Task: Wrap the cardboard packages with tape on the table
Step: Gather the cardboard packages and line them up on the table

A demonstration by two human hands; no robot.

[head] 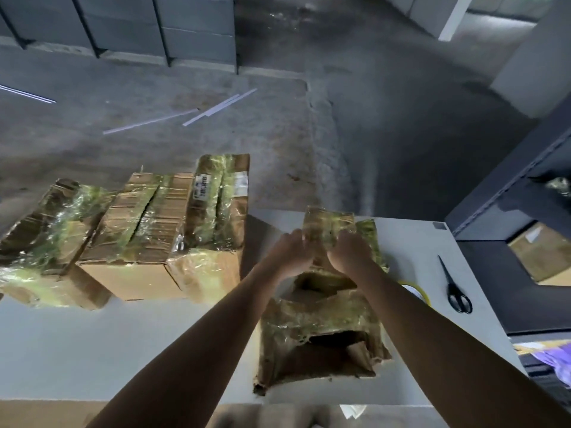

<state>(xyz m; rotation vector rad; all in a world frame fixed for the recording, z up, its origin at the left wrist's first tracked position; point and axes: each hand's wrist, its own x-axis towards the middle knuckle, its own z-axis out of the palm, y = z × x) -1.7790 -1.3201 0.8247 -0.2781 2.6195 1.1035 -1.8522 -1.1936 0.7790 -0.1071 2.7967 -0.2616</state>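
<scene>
**Both hands grip the far end of a torn, taped package**

The cardboard package (321,322) lies lengthwise on the right half of the white table (123,350). Its ragged near end is close to the table's near edge, and its far end is raised close to the far edge. Glossy tape covers much of it. Two torn openings show along its top, both dark inside, so what it holds cannot be told. The left hand (290,254) and right hand (349,251) sit side by side at the far end, fingers curled around the taped cardboard. A second taped piece shows just beyond the right hand.

To the right, a tape roll (415,293) is partly hidden under the right forearm. Beside it lie closed black scissors (457,288), not far from the table's right edge. Bare tabletop lies left of the package and around the scissors.

Along the far left of the table stand three taped boxes (145,230) in a row, touching one another. They are closed, so their contents are hidden.

Dark shelving (506,205) stands near the table's right side, with a cardboard box (540,257) on one level. Beyond the far edge is bare concrete floor (370,134), with white strips (216,106) lying on it.
</scene>
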